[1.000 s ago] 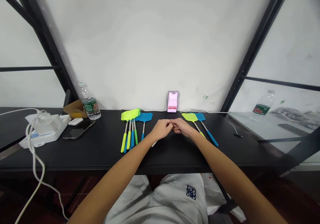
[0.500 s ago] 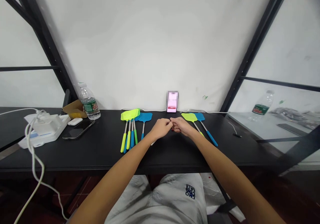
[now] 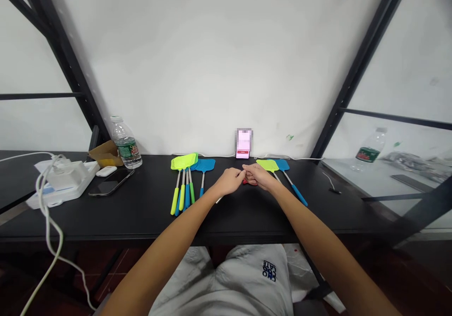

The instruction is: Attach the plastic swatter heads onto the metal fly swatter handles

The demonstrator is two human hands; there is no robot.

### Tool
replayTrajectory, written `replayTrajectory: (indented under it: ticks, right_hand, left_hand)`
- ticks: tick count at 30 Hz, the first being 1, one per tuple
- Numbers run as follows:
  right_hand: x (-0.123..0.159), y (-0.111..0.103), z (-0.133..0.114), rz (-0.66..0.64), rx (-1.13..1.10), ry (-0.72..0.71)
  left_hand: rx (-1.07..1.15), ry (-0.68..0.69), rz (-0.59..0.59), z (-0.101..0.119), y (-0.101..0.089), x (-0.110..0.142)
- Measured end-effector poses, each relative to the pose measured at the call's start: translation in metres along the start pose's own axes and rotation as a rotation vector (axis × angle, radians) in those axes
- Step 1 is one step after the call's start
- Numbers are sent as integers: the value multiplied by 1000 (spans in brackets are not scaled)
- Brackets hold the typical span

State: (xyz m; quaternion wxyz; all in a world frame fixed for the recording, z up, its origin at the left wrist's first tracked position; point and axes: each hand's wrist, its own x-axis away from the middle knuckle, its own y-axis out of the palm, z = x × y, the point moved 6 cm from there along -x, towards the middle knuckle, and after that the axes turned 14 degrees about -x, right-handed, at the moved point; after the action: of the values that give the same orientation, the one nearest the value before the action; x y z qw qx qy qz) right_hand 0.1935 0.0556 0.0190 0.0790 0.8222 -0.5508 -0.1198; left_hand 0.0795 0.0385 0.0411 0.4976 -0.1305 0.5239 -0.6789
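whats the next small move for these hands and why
I'd probably ease the hands slightly apart to expose the small red object. The left hand and right hand meet over it, hiding most of it. The right hand is close to the lime fly swatter, so a small move seems wise.

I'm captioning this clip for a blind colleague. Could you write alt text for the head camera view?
The left hand and right hand meet over a small red object on a black desk, between lime and blue fly swatters. A phone stands behind them against a white wall.
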Motion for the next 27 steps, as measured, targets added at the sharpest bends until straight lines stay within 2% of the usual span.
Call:
replayTrajectory:
  ticks: [9,13,15,19,23,27]
  right_hand:
    - [0,-5,-11,37,10,-52]
    - [-1,-38,-19,225,-47,-117]
    - [1,-61,-25,331,-64,-156]
    - [4,-99,-30,507,-97,-194]
    - [4,-114,-26,618,-58,-213]
    - [3,-115,-23,645,-11,-207]
  left_hand:
    - [91,-33,-39,2,2,2]
    - [14,6,-39,0,0,6]
    - [-59,6,6,-3,-4,8]
    - [-276,-80,123,-11,-12,11]
    - [-472,-102,134,-16,-13,13]
    - [-597,-184,-26,-27,-5,15]
